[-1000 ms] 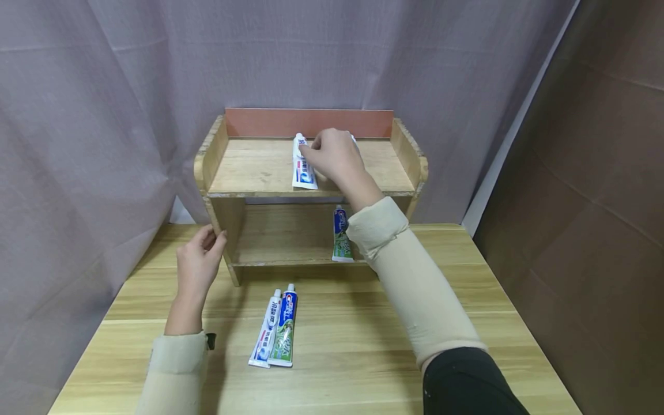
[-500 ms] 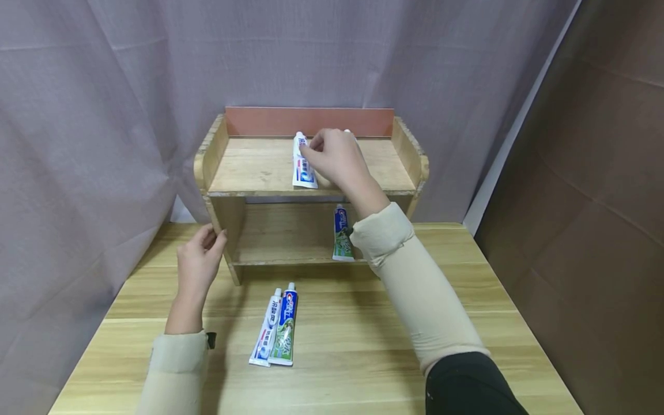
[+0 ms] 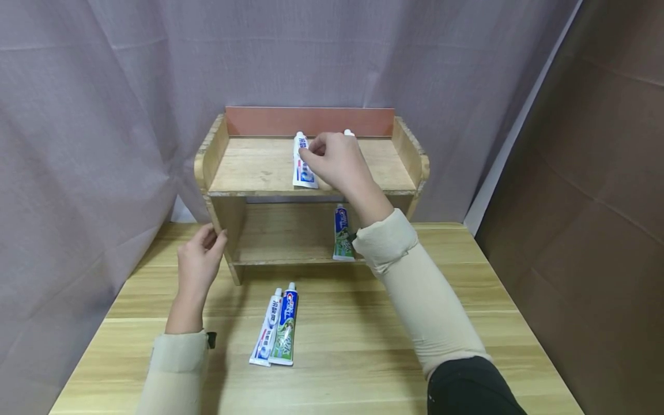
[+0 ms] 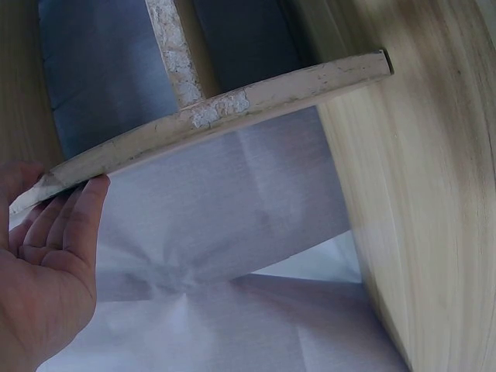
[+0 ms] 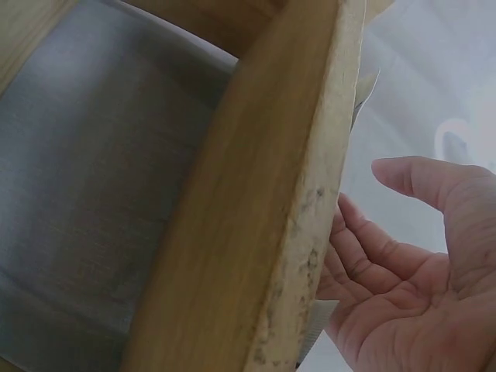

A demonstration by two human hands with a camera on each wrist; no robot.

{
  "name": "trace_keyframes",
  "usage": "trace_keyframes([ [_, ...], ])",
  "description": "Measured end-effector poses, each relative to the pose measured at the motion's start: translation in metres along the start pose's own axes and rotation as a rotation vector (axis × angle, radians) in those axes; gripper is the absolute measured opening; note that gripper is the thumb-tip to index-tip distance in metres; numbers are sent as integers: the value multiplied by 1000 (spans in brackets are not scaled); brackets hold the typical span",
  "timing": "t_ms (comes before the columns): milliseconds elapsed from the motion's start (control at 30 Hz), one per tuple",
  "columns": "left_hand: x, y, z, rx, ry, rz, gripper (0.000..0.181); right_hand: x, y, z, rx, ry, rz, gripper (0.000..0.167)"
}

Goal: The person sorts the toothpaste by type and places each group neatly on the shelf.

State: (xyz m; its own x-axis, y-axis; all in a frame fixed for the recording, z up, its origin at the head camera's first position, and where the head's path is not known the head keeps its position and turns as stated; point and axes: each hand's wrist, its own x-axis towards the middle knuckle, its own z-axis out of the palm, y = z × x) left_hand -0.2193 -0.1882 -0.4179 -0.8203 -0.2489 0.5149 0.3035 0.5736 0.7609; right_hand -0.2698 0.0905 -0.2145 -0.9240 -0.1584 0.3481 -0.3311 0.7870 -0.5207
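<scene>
My left hand (image 3: 199,259) grips the left side panel of a small wooden shelf (image 3: 290,233); the left wrist view shows the thumb and fingers on opposite faces of the panel's edge (image 4: 124,147). Over the upper board is my right hand (image 3: 337,161), its thumb apart from the loosely bent fingers (image 5: 384,244) and nothing seen between them. Just left of it a white-and-blue toothpaste tube (image 3: 304,170) lies on that board. Behind the hand shows the white cap (image 3: 349,132) of another tube, mostly hidden.
On the lower board lies a blue-and-green toothpaste tube (image 3: 341,230), near the right sleeve. A white tube (image 3: 267,331) and a blue-and-green tube (image 3: 285,331) lie side by side on the wooden table (image 3: 373,357). Grey cloth (image 3: 311,52) hangs behind the shelf.
My right hand has shifted slightly rightward and toward me, showing more of the cap behind it. The left hand stays on the panel, and the tubes have not moved.
</scene>
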Motion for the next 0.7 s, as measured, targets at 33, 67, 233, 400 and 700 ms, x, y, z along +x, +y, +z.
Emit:
trace_keyframes([
  [33, 0, 0, 0, 0, -1, 0, 25, -1, 0, 0, 4, 4, -3, 30],
  [67, 0, 0, 0, -1, -2, 1, 25, -1, 1, 0, 8, 5, -4, 30],
  [233, 0, 0, 0, 2, 0, 4, 25, -5, 2, 1, 31, 19, -27, 27],
  [400, 0, -1, 1, -1, 3, 10, 24, -8, 5, 2, 51, 33, -54, 26],
  [700, 0, -1, 1, -2, 3, 10, 24, -17, 7, 3, 111, 46, -81, 24],
])
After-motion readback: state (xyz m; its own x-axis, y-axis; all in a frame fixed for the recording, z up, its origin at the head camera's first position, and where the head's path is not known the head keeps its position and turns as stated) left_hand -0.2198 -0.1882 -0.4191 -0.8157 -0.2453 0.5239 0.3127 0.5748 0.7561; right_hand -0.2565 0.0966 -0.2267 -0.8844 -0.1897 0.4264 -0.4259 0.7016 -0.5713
